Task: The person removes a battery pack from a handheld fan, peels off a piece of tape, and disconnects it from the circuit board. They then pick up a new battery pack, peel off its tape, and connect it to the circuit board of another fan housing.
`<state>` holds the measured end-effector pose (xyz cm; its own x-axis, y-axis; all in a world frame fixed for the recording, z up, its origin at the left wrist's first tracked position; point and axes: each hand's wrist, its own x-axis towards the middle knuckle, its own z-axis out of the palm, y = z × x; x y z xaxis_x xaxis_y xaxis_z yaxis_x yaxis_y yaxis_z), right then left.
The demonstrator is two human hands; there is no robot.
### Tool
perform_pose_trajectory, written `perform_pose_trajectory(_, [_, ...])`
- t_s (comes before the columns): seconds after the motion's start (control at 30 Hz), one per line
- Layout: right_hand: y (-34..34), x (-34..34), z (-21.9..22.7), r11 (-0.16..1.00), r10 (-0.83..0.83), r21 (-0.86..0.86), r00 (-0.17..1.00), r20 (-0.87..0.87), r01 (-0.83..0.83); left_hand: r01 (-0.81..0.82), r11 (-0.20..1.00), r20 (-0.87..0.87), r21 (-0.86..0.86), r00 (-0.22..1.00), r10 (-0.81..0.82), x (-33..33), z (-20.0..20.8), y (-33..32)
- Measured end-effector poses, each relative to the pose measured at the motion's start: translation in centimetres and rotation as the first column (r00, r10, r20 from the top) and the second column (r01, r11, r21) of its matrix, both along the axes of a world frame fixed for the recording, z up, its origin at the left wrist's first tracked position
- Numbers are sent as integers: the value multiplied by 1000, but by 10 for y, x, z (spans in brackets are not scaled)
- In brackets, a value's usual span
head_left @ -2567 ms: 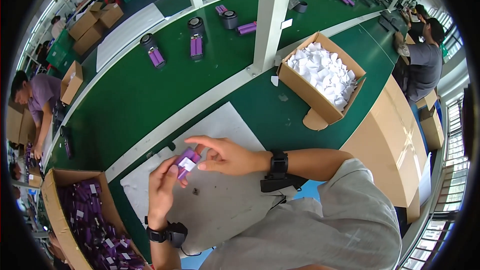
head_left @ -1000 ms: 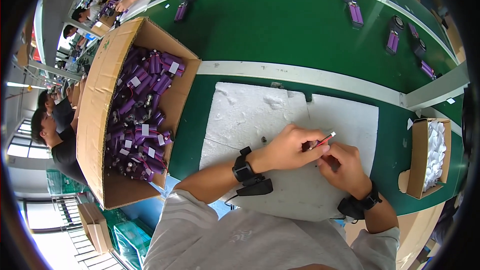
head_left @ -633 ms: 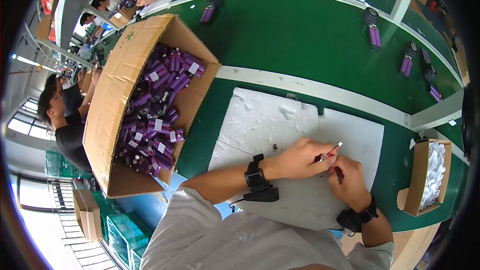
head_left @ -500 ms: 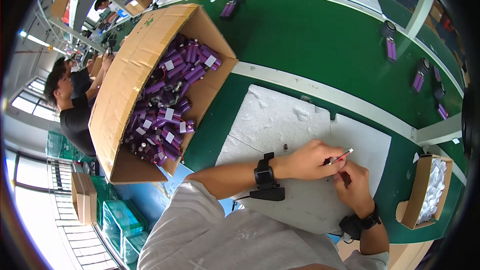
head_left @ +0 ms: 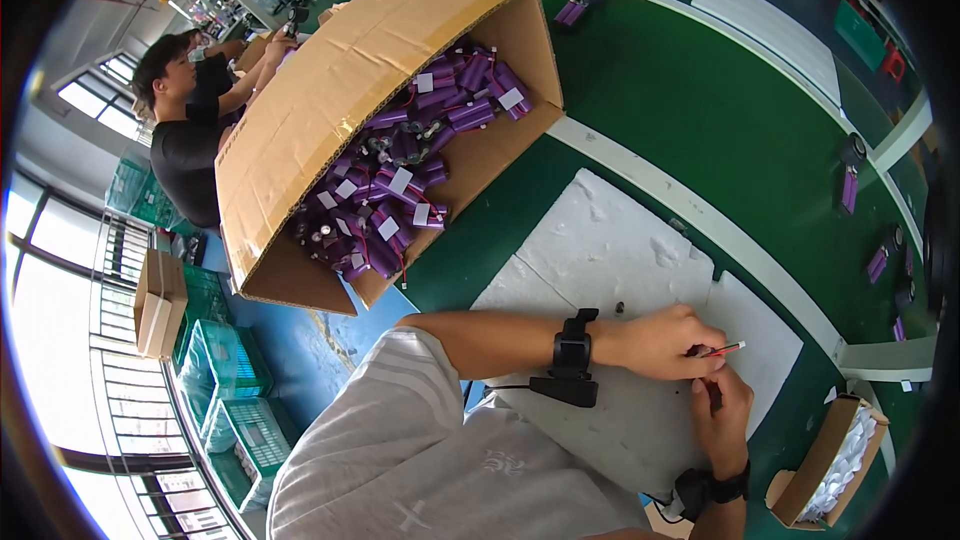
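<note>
Over the white foam sheet [head_left: 600, 240], my left hand [head_left: 655, 342] is closed, fingers curled. From its fingers sticks out a thin wire lead [head_left: 727, 349] with red and dark wires and a small white connector at its tip. Whatever the lead joins is hidden in the hand. My right hand [head_left: 722, 412] lies just below, fingers bent and thumb close to them, its fingertips meeting the left hand near the lead. What it grips, if anything, is hidden. To the left, a tipped cardboard box [head_left: 370, 70] holds many purple battery packs [head_left: 470, 115], some with white labels and red wires.
At the lower right stands a small carton [head_left: 860, 460] of white pieces. Beyond a pale rail, the green belt [head_left: 700, 70] carries several purple packs with round black parts [head_left: 850, 175]. Co-workers [head_left: 185, 130] sit at the far left. Green crates [head_left: 240, 360] stand on the floor.
The view has swung left, so the scene sits further right and the box shows differently. Both hands keep together, with the wire lead still sticking out of the left one.
</note>
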<state>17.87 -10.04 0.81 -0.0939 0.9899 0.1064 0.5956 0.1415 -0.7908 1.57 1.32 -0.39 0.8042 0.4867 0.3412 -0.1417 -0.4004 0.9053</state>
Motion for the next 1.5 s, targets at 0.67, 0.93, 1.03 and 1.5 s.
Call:
perform_pose_trajectory(0.67, [-3, -17, 5, 998, -51, 53, 989, 138, 44, -54, 996, 59, 74, 997, 49, 3, -4, -5])
perform_pose_trajectory(0.93, [0, -5, -1, 999, -41, 35, 995, 92, 38, -35, 998, 88, 58, 996, 30, 3, -6, -2])
perform_pose_trajectory(1.03, [-2, -6, 1, 999, -35, -10, 998, 60, 35, -44, 998, 90, 46, 995, 40, 1, -5, -2])
perform_pose_trajectory(1.5, [2, 0, -8, 993, -92, 68, 996, 9, 91, -53, 994, -40, 100, 998, 57, -12, 2, 3])
